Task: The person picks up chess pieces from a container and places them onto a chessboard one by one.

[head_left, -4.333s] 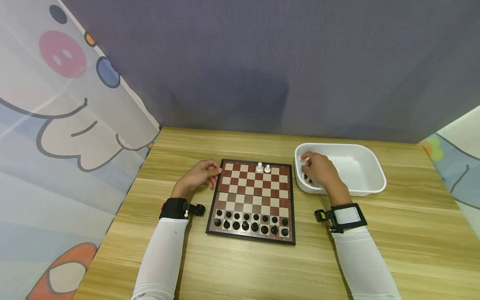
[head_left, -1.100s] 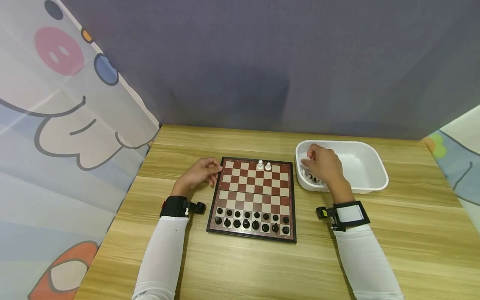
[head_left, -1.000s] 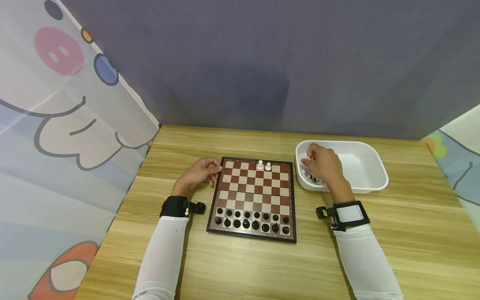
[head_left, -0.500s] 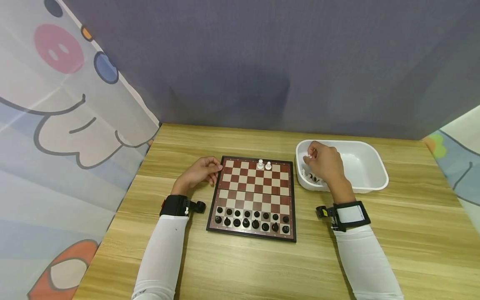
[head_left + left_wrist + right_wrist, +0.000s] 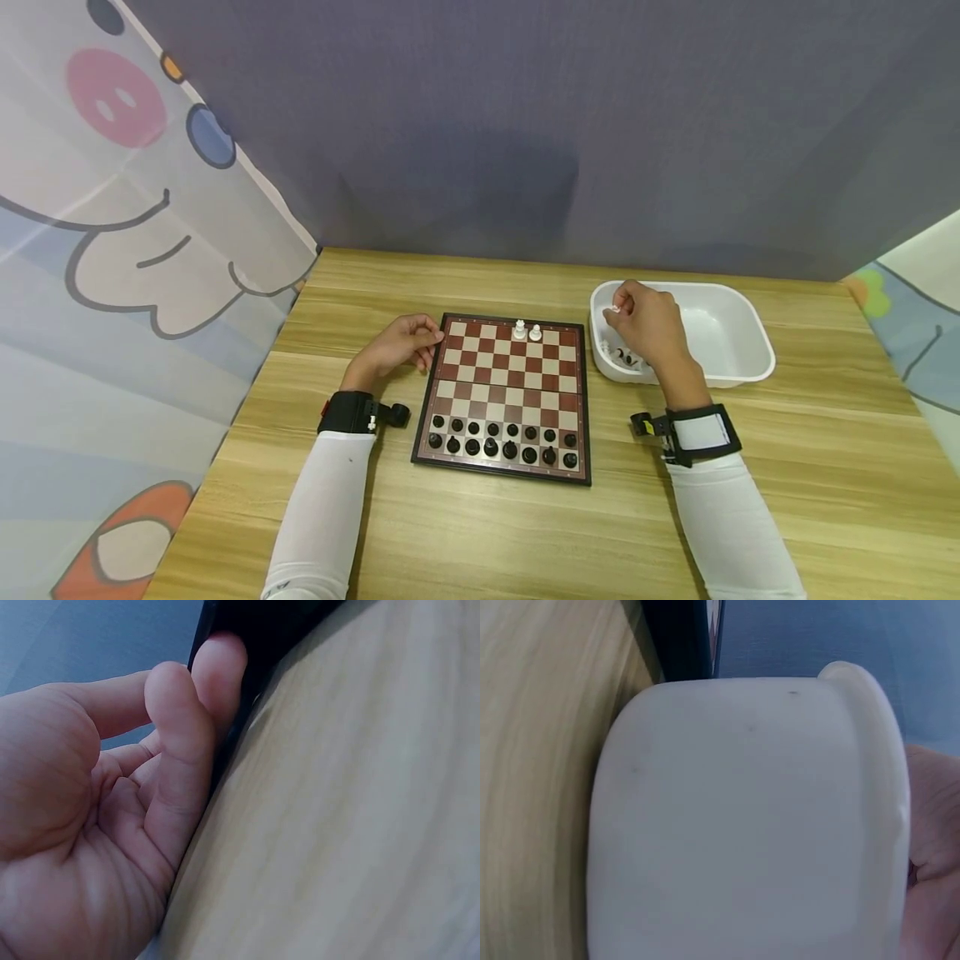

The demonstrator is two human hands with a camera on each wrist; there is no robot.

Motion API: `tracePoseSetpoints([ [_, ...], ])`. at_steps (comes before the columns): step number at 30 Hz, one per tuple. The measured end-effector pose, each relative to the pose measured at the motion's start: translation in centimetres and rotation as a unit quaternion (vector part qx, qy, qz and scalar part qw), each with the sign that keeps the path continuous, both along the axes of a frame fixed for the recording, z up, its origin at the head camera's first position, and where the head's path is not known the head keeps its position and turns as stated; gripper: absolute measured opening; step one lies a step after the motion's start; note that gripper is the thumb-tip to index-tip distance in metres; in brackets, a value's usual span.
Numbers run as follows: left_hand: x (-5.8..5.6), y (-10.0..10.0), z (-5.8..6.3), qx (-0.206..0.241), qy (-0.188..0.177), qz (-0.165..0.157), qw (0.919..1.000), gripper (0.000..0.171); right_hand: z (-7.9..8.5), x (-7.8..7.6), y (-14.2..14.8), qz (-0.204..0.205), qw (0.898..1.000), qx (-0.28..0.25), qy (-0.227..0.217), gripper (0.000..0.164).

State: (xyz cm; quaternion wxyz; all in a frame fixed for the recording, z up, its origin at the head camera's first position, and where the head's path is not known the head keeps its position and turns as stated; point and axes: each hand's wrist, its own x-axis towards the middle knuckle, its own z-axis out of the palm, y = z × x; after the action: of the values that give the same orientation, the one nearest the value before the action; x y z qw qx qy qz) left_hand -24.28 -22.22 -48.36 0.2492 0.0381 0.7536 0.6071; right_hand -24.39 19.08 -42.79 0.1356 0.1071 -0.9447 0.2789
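A magnetic-style chessboard [image 5: 501, 379] with brown and cream squares lies on the table. Black chess pieces [image 5: 491, 447] fill its two near rows; a taller white piece [image 5: 520, 330] and a shorter white piece [image 5: 536, 333] stand side by side at its far edge. My left hand [image 5: 397, 343] rests against the board's left edge, fingertips [image 5: 219, 671] touching its dark side, fingers loosely bent. Over the left end of a white tub [image 5: 723, 350], my right hand [image 5: 651, 327] pinches a small white chess piece [image 5: 616, 309] between thumb and fingers. The tub's wall hides most of this hand in the right wrist view.
Several loose pieces [image 5: 624, 357], white and some dark, lie in the tub's near left corner. The tub stands right beside the board on the wooden table [image 5: 495, 533]. A grey panel [image 5: 487, 167] rises behind the table, and a cartoon-printed curtain [image 5: 150, 317] hangs at the left.
From reaching low among the pieces in the tub, my right hand has risen slightly and now pinches a small white chess piece. My left hand stays at the board's edge.
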Motion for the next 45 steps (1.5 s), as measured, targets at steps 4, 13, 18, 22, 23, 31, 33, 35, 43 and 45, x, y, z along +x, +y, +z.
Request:
tracePoseSetpoints([
  [4,0.0,0.1,0.1,0.003,0.0,0.001,1.0,0.017,0.2,0.1,-0.2,-0.001,1.0,-0.002,0.007,0.017],
  [13,0.0,0.0,0.0,0.003,-0.003,-0.002,1.0,0.016,0.6,0.2,-0.6,-0.004,0.999,-0.027,0.023,0.016],
  [18,0.0,0.0,0.1,0.002,-0.001,-0.002,1.0,0.016,0.8,0.3,-1.0,0.013,0.998,-0.055,0.033,0.012],
  [22,0.0,0.1,0.1,0.002,0.0,-0.003,1.0,0.017,1.0,0.5,-1.5,0.024,0.996,-0.072,0.041,0.011],
  [23,0.0,0.1,0.1,0.002,0.0,-0.003,1.0,0.017,1.1,0.5,-1.6,0.026,0.996,-0.074,0.042,0.011],
  [31,0.0,0.1,-0.1,0.002,0.0,0.002,1.0,0.016,1.7,1.0,-2.4,0.042,0.995,-0.092,0.015,0.013],
  [33,0.0,0.0,-0.2,0.002,0.001,0.001,1.0,0.016,1.7,1.1,-2.6,0.042,0.994,-0.102,-0.002,0.014],
  [35,0.0,0.1,-0.3,0.003,0.001,-0.001,1.0,0.016,1.8,1.3,-2.6,0.042,0.992,-0.114,-0.019,0.015],
  [43,0.1,0.1,-0.3,0.006,0.004,0.0,1.0,0.017,2.4,1.9,-3.2,0.058,0.983,-0.166,-0.048,0.017],
  [45,0.1,0.0,-0.3,0.005,0.005,0.002,1.0,0.016,2.7,2.1,-3.5,0.059,0.98,-0.181,-0.051,0.015],
])
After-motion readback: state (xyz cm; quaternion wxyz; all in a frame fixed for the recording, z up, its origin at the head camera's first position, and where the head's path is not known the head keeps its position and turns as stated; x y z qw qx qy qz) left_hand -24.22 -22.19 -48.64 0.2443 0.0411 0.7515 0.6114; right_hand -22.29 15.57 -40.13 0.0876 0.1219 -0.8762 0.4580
